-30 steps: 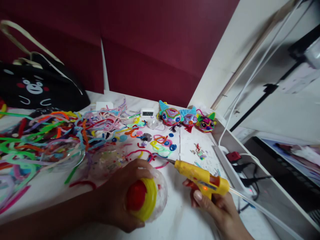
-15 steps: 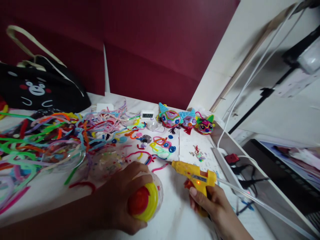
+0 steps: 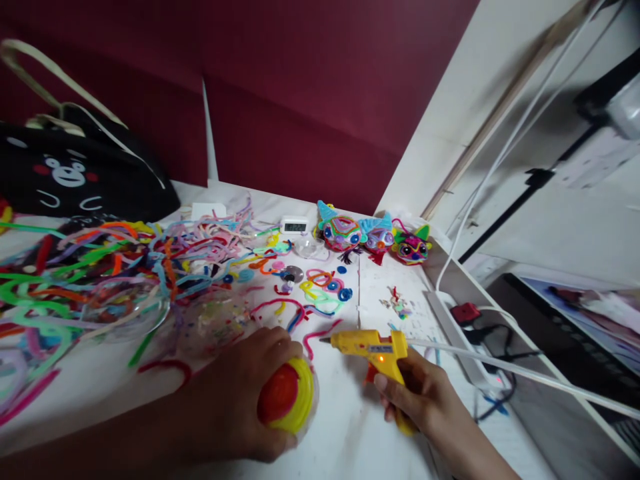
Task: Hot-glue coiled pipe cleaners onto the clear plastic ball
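Observation:
My left hand (image 3: 250, 393) is wrapped round a clear round piece (image 3: 311, 400) whose face carries coiled yellow and red pipe cleaner. In my right hand (image 3: 415, 393) is a yellow glue gun (image 3: 373, 345) with an orange light glowing on its side. Its nozzle points left, a little above and apart from the round piece. A long clear glue stick (image 3: 475, 360) runs out of the gun's back. Just beyond the nozzle lies a curved pink pipe cleaner (image 3: 310, 340) on the white table (image 3: 345, 427).
Many loose pipe cleaners (image 3: 100, 267) cover the left side. Three decorated animal heads (image 3: 342, 233) stand at the back near a small digital clock (image 3: 294, 225). A power strip (image 3: 453, 333) with cables lies right; a black bag (image 3: 85, 173) sits back left.
The glue gun in my right hand has moved left and slightly down, its nozzle closer to the round piece. My left hand has turned the piece slightly. The view has shifted a little.

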Motion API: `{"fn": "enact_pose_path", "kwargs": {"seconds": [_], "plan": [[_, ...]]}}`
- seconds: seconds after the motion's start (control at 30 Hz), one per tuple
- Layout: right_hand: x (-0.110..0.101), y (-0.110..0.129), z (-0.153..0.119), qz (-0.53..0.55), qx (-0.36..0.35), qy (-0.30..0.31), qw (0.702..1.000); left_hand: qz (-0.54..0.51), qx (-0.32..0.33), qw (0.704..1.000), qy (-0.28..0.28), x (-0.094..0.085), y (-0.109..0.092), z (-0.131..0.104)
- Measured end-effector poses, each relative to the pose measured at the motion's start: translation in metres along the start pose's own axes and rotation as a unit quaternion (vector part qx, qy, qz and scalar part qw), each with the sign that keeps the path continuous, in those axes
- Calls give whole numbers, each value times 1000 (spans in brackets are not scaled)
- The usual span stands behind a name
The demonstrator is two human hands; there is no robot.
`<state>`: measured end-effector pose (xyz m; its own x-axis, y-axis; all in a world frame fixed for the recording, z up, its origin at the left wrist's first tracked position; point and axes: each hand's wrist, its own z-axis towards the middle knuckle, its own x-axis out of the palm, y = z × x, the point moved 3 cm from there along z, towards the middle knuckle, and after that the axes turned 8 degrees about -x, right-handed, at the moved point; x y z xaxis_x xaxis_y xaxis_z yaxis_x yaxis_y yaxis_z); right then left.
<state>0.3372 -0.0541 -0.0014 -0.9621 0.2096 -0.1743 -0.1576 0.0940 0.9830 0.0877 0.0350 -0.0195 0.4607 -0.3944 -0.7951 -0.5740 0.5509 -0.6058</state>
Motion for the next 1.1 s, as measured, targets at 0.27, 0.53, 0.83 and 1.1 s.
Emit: {"fn": "enact_pose_path", "kwargs": {"seconds": [0.27, 0.53, 0.83, 1.1], "plan": [[-5, -3, 1, -1, -14, -6, 1000, 9, -56, 998, 24, -2, -4, 0], [-20, -4, 2, -29, -6, 10, 999, 12, -45, 999, 28, -2, -1, -1], [-42, 0, 2, -130, -24, 32, 991, 48, -43, 998, 24, -4, -3, -1], [-38, 10, -2, -116, -6, 112, 987, 86, -53, 994, 28, -9, -10, -2]]}}
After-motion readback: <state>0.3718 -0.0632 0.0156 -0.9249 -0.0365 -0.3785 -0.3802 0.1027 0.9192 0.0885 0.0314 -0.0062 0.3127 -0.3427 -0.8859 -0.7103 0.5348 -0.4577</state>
